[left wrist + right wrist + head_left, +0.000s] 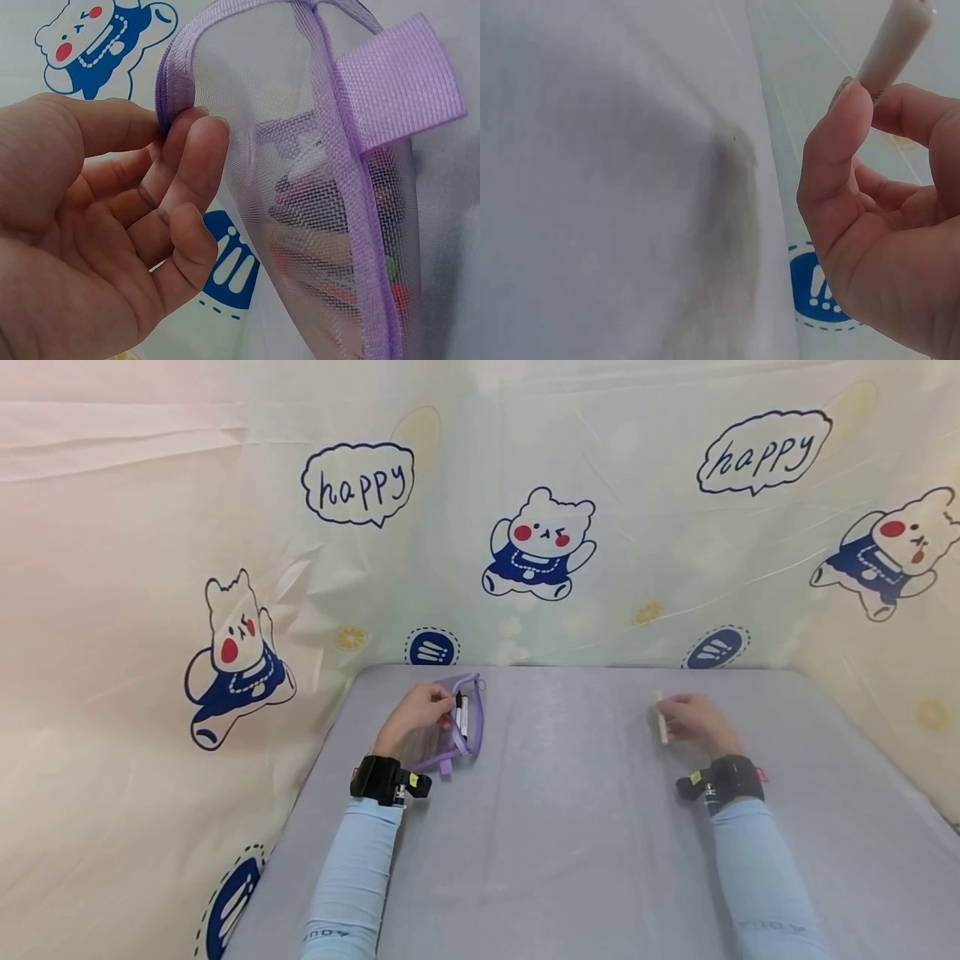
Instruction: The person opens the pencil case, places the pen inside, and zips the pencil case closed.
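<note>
My left hand (423,708) pinches the purple rim of a mesh pencil case (480,727) at the table's left. In the left wrist view, thumb and fingertips grip the edge of the pencil case (330,112), and several colored items show blurred through the mesh. A black-and-white marker (463,717) shows within the case's rim in the head view. Over the right side of the table, my right hand (697,722) pinches a slim, pale, pen-like stick (662,720). The right wrist view shows the stick's rounded end (898,45) above the thumb and fingertip; its exact kind I cannot tell.
A grey cloth covers the table (555,827). Behind it and along both sides hangs a pale curtain (645,543) printed with cartoon bears. A purple fabric tab (405,82) sticks out from the case's side.
</note>
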`<state>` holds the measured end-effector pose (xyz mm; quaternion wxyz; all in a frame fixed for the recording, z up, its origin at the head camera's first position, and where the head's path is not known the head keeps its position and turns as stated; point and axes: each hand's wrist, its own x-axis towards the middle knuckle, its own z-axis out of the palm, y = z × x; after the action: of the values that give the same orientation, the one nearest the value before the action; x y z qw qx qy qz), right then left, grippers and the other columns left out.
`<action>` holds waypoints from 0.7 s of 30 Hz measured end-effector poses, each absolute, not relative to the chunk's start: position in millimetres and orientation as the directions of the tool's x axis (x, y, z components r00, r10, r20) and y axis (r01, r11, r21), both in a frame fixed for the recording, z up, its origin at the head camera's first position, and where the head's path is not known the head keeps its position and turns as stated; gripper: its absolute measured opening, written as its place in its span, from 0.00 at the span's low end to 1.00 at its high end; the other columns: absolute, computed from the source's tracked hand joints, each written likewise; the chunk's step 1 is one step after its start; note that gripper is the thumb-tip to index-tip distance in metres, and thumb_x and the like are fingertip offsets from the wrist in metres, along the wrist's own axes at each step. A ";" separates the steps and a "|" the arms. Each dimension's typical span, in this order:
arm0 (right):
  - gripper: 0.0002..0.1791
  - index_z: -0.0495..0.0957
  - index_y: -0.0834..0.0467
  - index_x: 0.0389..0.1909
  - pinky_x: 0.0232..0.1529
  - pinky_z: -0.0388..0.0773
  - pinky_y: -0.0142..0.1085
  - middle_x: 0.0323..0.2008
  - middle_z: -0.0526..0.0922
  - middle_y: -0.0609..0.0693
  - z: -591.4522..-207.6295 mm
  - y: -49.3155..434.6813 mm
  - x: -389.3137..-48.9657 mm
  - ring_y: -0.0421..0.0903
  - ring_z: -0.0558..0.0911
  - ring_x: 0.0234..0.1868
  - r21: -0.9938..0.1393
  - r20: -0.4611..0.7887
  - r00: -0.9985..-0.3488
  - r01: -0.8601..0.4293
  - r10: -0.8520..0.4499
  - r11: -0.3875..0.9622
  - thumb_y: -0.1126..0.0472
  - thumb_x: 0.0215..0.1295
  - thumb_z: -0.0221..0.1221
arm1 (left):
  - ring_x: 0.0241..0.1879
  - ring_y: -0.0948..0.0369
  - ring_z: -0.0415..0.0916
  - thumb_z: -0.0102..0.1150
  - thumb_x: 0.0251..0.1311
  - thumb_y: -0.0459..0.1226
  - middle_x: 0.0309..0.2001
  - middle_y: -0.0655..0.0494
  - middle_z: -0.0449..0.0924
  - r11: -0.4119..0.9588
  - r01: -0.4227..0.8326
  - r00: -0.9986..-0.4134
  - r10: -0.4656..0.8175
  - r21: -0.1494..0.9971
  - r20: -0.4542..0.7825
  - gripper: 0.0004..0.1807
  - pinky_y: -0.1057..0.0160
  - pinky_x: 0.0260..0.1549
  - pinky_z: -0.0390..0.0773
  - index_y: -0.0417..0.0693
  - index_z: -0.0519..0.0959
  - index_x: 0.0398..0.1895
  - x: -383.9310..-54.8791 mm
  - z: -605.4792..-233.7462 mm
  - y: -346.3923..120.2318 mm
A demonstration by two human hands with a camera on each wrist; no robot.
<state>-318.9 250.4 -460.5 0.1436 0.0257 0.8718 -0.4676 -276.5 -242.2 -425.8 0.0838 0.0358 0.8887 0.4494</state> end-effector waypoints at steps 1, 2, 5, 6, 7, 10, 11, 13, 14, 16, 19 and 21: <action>0.31 0.65 0.73 0.63 0.41 0.83 0.35 0.48 0.78 0.60 -461.2 248.6 -319.9 0.44 0.82 0.38 -0.810 -0.279 -0.956 0.184 -0.091 0.557 0.50 0.73 0.52 | 0.30 0.59 0.81 0.50 0.71 0.37 0.34 0.47 0.82 0.595 -0.011 -0.983 0.139 0.804 -0.116 0.14 0.51 0.49 0.80 0.33 0.77 0.48 -276.6 -426.1 -242.1; 0.31 0.65 0.72 0.63 0.41 0.82 0.35 0.49 0.78 0.60 -461.6 246.7 -321.0 0.44 0.82 0.39 -0.817 -0.285 -0.953 0.189 -0.097 0.545 0.50 0.73 0.52 | 0.30 0.59 0.81 0.50 0.71 0.37 0.34 0.47 0.82 0.594 -0.013 -0.984 0.136 0.804 -0.117 0.14 0.51 0.49 0.80 0.34 0.77 0.48 -277.0 -426.5 -242.2; 0.31 0.65 0.71 0.64 0.42 0.82 0.34 0.51 0.76 0.62 -461.8 240.0 -323.8 0.44 0.81 0.40 -0.830 -0.293 -0.950 0.196 -0.108 0.522 0.50 0.73 0.52 | 0.30 0.59 0.81 0.50 0.71 0.38 0.34 0.48 0.82 0.599 -0.019 -0.985 0.128 0.800 -0.120 0.14 0.52 0.49 0.80 0.36 0.78 0.48 -278.0 -428.2 -243.1; 0.31 0.65 0.71 0.64 0.41 0.82 0.34 0.52 0.76 0.62 -461.3 237.6 -324.5 0.44 0.81 0.40 -0.834 -0.290 -0.950 0.194 -0.112 0.517 0.50 0.73 0.52 | 0.30 0.59 0.81 0.50 0.71 0.38 0.34 0.48 0.82 0.600 -0.020 -0.985 0.126 0.799 -0.119 0.14 0.52 0.49 0.80 0.36 0.78 0.48 -278.3 -428.6 -243.3; 0.31 0.65 0.71 0.64 0.41 0.82 0.34 0.52 0.76 0.63 -460.6 235.0 -325.0 0.44 0.81 0.40 -0.840 -0.285 -0.952 0.192 -0.112 0.507 0.50 0.73 0.52 | 0.30 0.59 0.81 0.50 0.72 0.38 0.34 0.48 0.82 0.601 -0.020 -0.985 0.124 0.799 -0.118 0.14 0.52 0.49 0.80 0.37 0.78 0.48 -278.4 -428.6 -243.5; 0.30 0.65 0.72 0.63 0.39 0.82 0.33 0.50 0.76 0.63 -458.2 226.6 -326.5 0.42 0.81 0.37 -0.864 -0.259 -0.958 0.172 -0.125 0.474 0.52 0.73 0.52 | 0.31 0.58 0.81 0.50 0.72 0.39 0.35 0.48 0.81 0.605 -0.022 -0.986 0.121 0.796 -0.119 0.14 0.51 0.49 0.79 0.37 0.79 0.48 -277.9 -427.9 -243.9; 0.29 0.65 0.72 0.63 0.39 0.82 0.33 0.49 0.77 0.63 -457.5 223.8 -327.2 0.42 0.81 0.36 -0.868 -0.253 -0.960 0.169 -0.123 0.466 0.53 0.72 0.53 | 0.31 0.58 0.81 0.50 0.72 0.39 0.35 0.48 0.81 0.606 -0.022 -0.986 0.121 0.795 -0.119 0.14 0.51 0.49 0.79 0.37 0.79 0.48 -277.6 -427.4 -244.0; 0.29 0.65 0.73 0.62 0.37 0.83 0.33 0.46 0.77 0.60 -456.1 217.3 -328.1 0.41 0.81 0.34 -0.882 -0.244 -0.961 0.166 -0.127 0.441 0.54 0.72 0.53 | 0.31 0.57 0.81 0.50 0.72 0.38 0.35 0.47 0.81 0.600 -0.024 -0.985 0.121 0.799 -0.121 0.14 0.49 0.50 0.79 0.36 0.78 0.48 -276.9 -426.0 -244.0; 0.29 0.65 0.73 0.62 0.37 0.83 0.33 0.45 0.77 0.60 -455.3 213.9 -328.5 0.41 0.81 0.34 -0.886 -0.242 -0.961 0.164 -0.131 0.433 0.54 0.72 0.53 | 0.31 0.57 0.80 0.50 0.71 0.38 0.35 0.47 0.81 0.598 -0.027 -0.985 0.121 0.801 -0.123 0.14 0.49 0.50 0.79 0.36 0.78 0.48 -276.6 -425.4 -244.0; 0.28 0.65 0.72 0.62 0.37 0.82 0.33 0.44 0.77 0.58 -454.3 207.5 -329.4 0.41 0.80 0.33 -0.890 -0.247 -0.961 0.173 -0.127 0.421 0.54 0.72 0.53 | 0.31 0.58 0.80 0.50 0.71 0.38 0.35 0.47 0.81 0.592 -0.027 -0.985 0.122 0.805 -0.123 0.14 0.49 0.50 0.79 0.35 0.78 0.48 -275.7 -424.0 -244.0; 0.28 0.65 0.72 0.62 0.36 0.83 0.34 0.44 0.77 0.58 -454.0 197.7 -330.6 0.41 0.81 0.33 -0.894 -0.248 -0.961 0.176 -0.126 0.413 0.55 0.72 0.53 | 0.30 0.58 0.80 0.50 0.71 0.37 0.34 0.47 0.81 0.581 -0.024 -0.985 0.128 0.814 -0.120 0.14 0.48 0.49 0.80 0.34 0.78 0.48 -275.5 -423.2 -244.0; 0.28 0.66 0.71 0.62 0.36 0.82 0.34 0.45 0.77 0.59 -454.2 191.3 -330.9 0.42 0.81 0.34 -0.891 -0.247 -0.960 0.172 -0.132 0.421 0.54 0.72 0.53 | 0.30 0.58 0.81 0.50 0.71 0.36 0.34 0.47 0.81 0.577 -0.020 -0.984 0.131 0.816 -0.117 0.14 0.48 0.49 0.80 0.34 0.78 0.48 -275.2 -422.9 -244.0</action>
<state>-330.9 191.3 -454.2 0.1412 0.0119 0.8310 -0.5379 -275.2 -244.0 -422.9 0.0824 0.0312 0.8843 0.4586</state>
